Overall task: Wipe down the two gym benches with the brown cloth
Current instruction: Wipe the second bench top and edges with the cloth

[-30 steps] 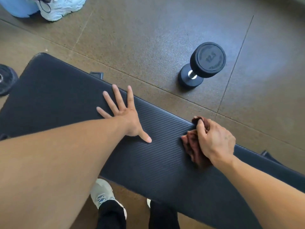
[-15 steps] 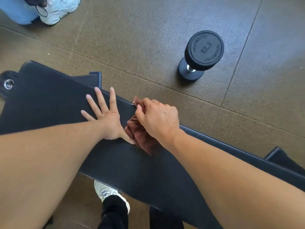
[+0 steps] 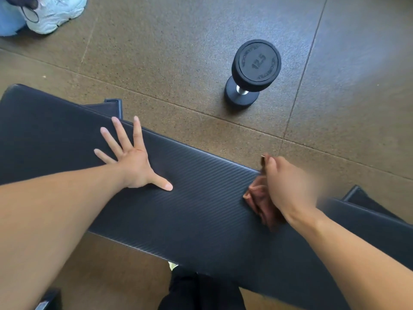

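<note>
A black padded gym bench runs across the view from upper left to lower right, its ribbed surface facing up. My left hand lies flat on the pad with fingers spread. My right hand grips the bunched brown cloth and presses it on the pad near the far edge; the hand is blurred with motion. Only one bench shows.
A black 12.5 dumbbell stands on end on the brown rubber floor beyond the bench. Another person's white shoe is at the top left. My dark trouser legs show below the bench. A black frame part juts out at the right.
My right hand swept the cloth left until it met my left thumb, then back right along the pad. My left hand stayed flat on the bench.
</note>
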The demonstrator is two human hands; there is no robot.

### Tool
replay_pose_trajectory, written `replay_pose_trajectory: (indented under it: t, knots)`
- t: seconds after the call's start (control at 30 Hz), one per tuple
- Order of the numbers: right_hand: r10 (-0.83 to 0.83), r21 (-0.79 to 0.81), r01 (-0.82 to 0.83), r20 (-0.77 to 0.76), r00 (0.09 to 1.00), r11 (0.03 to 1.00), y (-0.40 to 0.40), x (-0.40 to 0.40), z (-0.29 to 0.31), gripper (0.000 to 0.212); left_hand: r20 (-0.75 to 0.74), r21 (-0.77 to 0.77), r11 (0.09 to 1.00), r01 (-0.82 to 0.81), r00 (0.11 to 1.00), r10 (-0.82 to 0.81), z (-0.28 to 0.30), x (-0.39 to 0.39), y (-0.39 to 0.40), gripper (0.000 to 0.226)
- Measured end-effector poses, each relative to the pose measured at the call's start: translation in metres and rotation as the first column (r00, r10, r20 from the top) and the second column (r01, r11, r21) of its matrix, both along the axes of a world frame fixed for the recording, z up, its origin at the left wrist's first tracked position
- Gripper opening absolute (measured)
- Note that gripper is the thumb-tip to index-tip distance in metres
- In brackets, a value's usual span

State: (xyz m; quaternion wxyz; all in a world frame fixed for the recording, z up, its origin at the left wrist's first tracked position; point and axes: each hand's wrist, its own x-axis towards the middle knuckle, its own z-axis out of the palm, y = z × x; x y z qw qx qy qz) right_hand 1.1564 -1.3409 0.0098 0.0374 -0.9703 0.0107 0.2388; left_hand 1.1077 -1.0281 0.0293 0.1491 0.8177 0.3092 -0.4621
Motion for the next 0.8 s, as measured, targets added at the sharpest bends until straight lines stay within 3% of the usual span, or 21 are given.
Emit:
replay_pose_trajectory:
  t: [0.1, 0.27, 0.43, 0.8]
  knots:
    - [0.034, 0.117, -0.041, 0.063, 0.997, 0.992, 0.073, -0.013, -0.005, 0.046, 0.035, -0.008, 1.0, 0.012, 0.999, -0.011, -0.001, -0.004, 0.002, 0.187]
    - [0.275, 0.27, -0.306, 0.148, 0.95, 0.913, 0.181, -0.027, -0.016, 0.036, 0.121, -0.005, 0.999, 0.035, 0.992, -0.034, -0.003, -0.011, 0.006, 0.186]
    - [0.351, 0.328, -0.371, 0.12, 0.929, 0.869, 0.171, -0.019, -0.024, 0.04, 0.189, -0.001, 0.999, 0.048, 0.981, -0.047, -0.007, -0.02, 0.008, 0.183]
    - [0.243, 0.296, -0.296, 0.202, 0.949, 0.908, 0.149, -0.023, -0.021, 0.037, 0.225, 0.11, 0.991, 0.08, 0.969, -0.104, -0.004, -0.022, -0.008, 0.167]
